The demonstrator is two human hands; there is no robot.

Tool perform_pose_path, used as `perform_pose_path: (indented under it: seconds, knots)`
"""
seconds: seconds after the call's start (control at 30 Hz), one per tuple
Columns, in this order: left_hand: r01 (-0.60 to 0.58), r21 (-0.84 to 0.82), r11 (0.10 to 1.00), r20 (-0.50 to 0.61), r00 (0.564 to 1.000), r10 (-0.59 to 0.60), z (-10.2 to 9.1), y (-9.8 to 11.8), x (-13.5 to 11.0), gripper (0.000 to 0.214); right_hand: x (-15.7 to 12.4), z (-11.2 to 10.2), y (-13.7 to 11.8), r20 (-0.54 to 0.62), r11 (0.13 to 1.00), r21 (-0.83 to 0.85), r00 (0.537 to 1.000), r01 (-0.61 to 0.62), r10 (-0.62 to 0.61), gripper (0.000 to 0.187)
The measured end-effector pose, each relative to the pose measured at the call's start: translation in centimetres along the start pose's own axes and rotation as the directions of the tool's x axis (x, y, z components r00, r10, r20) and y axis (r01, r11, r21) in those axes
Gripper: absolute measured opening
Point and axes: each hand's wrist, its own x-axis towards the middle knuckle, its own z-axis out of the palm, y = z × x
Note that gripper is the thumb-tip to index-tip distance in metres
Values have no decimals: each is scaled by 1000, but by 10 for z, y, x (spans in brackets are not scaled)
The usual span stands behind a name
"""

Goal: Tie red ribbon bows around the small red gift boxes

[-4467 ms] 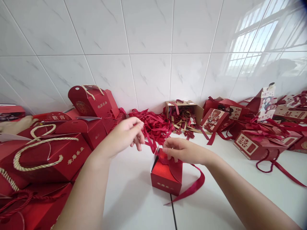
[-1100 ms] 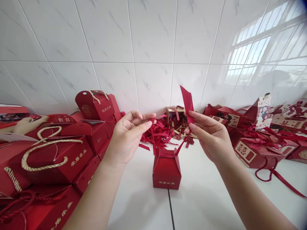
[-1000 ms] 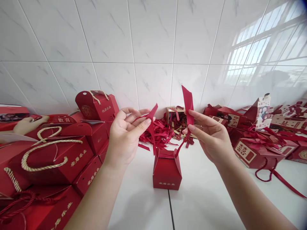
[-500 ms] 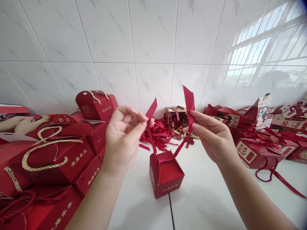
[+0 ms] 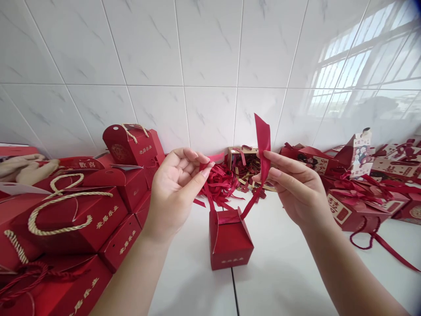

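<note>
Pulling unevenly could, I judge, tip the box (image 5: 232, 245): it stands below and between my left hand (image 5: 177, 188) and right hand (image 5: 301, 188), the ribbon (image 5: 263, 134) rising from both sides of its top, and I can't tell whether its whole base rests down. A hard tug might also crease the card where the ribbon passes. Less seriously, an end could slip: the left pinches one between thumb and fingers, the right the other, and ribbon this smooth-looking may slide from so light a grip.

Before me, a wall (image 5: 210, 48) of pale marbled tiles mirrors a barred window (image 5: 345, 70) at upper right. Below lies the white tabletop (image 5: 283, 281); red boxes (image 5: 82, 215) are heaped at its left, near a co-worker's hands (image 5: 37, 173), with patterned boxes (image 5: 360, 210) at its right. Toward the back sits an open carton (image 5: 234, 152), a tangle of loose ribbons (image 5: 220, 182) just left of it. Smallest, a dark seam (image 5: 234, 287) runs from beneath the box toward me.
</note>
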Motion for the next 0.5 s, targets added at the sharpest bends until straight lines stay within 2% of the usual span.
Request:
perform_pose_path:
  seconds: [0.23, 0.5]
  knots:
    - [65, -77, 995, -122, 990, -74, -1, -5, 5, 23, 1, 0, 0, 6, 1000, -17, 1000, 3, -3, 28]
    - [91, -135, 987, -172, 978, -114, -6, -7, 9, 28, 2, -4, -1, 2, 998, -50, 1000, 27, -26, 28]
